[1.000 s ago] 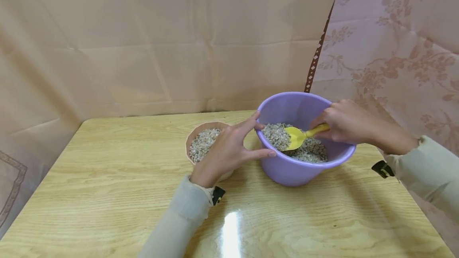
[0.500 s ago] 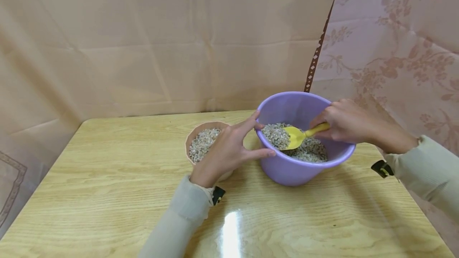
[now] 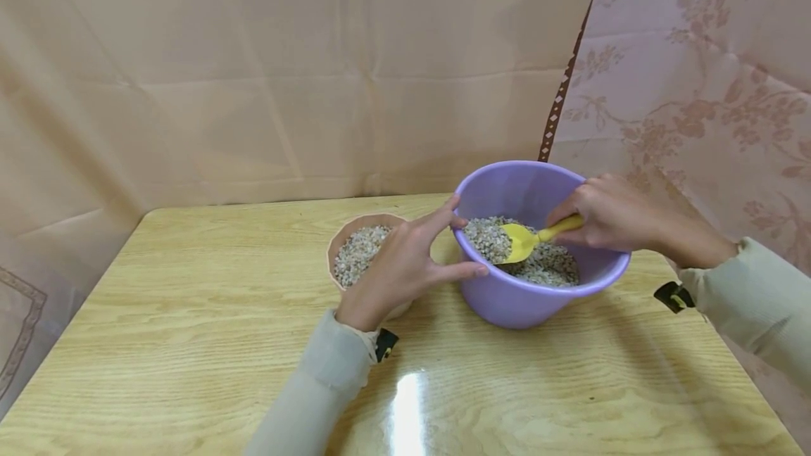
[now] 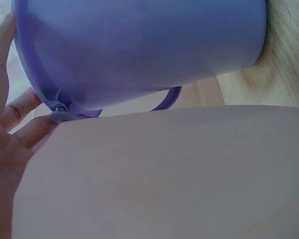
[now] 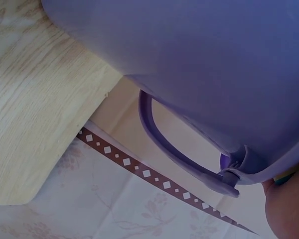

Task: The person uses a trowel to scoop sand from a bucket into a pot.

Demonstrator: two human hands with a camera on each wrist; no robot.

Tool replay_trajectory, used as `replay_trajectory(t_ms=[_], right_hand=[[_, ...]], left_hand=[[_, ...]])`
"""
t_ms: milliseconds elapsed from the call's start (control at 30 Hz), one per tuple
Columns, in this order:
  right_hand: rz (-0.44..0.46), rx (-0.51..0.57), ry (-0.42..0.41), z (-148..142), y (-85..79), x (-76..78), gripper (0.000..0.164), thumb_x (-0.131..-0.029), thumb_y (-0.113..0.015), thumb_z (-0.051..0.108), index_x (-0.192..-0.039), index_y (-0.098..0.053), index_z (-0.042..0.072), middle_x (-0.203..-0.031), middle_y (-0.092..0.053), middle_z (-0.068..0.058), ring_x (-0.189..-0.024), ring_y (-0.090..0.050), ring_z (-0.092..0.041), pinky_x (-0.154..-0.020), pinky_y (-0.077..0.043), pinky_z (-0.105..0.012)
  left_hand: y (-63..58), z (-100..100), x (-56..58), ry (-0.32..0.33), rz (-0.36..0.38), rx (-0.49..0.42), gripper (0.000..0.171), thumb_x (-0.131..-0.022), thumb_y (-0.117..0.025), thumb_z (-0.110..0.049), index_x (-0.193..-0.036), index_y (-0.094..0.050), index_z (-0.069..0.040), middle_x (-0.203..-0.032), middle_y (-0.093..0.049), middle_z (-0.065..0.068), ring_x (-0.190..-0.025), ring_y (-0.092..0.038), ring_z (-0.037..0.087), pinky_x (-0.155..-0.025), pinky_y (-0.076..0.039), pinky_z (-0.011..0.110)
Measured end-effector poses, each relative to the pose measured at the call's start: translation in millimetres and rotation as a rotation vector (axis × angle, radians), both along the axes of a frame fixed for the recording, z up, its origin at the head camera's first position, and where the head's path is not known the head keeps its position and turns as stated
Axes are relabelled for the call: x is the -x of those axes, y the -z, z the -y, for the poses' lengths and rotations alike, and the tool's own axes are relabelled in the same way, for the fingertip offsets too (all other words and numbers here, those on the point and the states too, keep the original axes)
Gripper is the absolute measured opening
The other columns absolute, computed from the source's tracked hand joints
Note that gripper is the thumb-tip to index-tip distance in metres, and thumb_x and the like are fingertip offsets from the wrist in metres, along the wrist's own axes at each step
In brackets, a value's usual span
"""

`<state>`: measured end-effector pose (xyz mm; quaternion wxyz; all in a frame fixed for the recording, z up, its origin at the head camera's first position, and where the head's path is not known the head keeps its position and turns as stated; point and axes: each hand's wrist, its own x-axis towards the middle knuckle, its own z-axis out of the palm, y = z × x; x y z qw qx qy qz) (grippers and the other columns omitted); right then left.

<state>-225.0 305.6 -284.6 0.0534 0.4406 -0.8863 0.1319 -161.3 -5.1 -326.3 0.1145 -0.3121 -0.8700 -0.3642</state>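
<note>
A purple bucket (image 3: 513, 308) stands on the table, partly filled with fine pale gravel (image 3: 551, 266). My left hand (image 3: 408, 259) holds its left rim, fingers at the rim's far side and thumb stretched along the near side. In the left wrist view, fingers (image 4: 32, 132) reach the rim beside the handle's hinge. My right hand (image 3: 608, 213) grips the handle of a yellow scoop (image 3: 522, 243) inside the bucket. Gravel lies heaped on the scoop's blade, near the left rim. Most of the right hand's fingers are hidden behind its back.
A peach-coloured pot (image 3: 336, 248) filled with gravel stands left of the bucket, partly behind my left hand. The bucket's handle (image 5: 164, 144) hangs down at the back. Curtains (image 3: 285, 90) close off the back and right of the wooden table (image 3: 190, 343).
Almost nothing differs. Both hands, the scoop and the bucket keep their places, apart from a tiny shift of the whole view.
</note>
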Motion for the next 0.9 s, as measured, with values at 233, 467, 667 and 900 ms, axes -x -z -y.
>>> replay_trajectory(t_ms=[233, 467, 667, 900], right_hand=[[0.053, 0.009, 0.008, 2, 2.1, 5.1, 0.017, -0.073, -0.087, 0.016, -0.089, -0.081, 0.020, -0.077, -0.073, 0.013, -0.054, -0.053, 0.007, -0.051, -0.048, -0.020], [0.093, 0.013, 0.032, 1, 4.3, 7.0, 0.018, -0.073, -0.087, 0.015, -0.089, -0.081, 0.019, -0.076, -0.072, 0.014, -0.054, -0.053, 0.004, -0.050, -0.048, -0.022], [0.124, 0.027, 0.033, 1, 5.3, 8.4, 0.018, -0.073, -0.087, 0.013, -0.090, -0.081, 0.017, -0.076, -0.072, 0.012, -0.053, -0.054, 0.003, -0.051, -0.049, -0.022], [0.129, 0.007, 0.032, 2, 2.4, 11.6, 0.020, -0.074, -0.088, 0.017, -0.092, -0.081, 0.017, -0.080, -0.074, 0.010, -0.058, -0.055, 0.003, -0.055, -0.049, -0.022]], left_hand=[[-0.3, 0, -0.2, -0.007, 0.009, 0.003, 0.099, -0.080, -0.074, -0.061, -0.156, -0.033, -0.013, -0.125, -0.067, -0.006, -0.116, -0.059, 0.008, -0.097, -0.048, 0.034], [-1.2, -1, -0.3, -0.006, 0.007, 0.001, 0.100, -0.079, -0.074, -0.062, -0.156, -0.034, -0.012, -0.124, -0.067, -0.006, -0.117, -0.059, 0.008, -0.098, -0.047, 0.034], [-0.4, -2, 1.0, -0.005, -0.008, -0.001, 0.100, -0.078, -0.076, -0.060, -0.155, -0.035, -0.011, -0.124, -0.068, -0.005, -0.115, -0.060, 0.007, -0.097, -0.047, 0.031], [0.3, -3, 0.8, -0.014, 0.006, -0.005, 0.101, -0.078, -0.076, -0.062, -0.156, -0.033, -0.013, -0.124, -0.068, -0.005, -0.119, -0.058, 0.008, -0.101, -0.046, 0.033]])
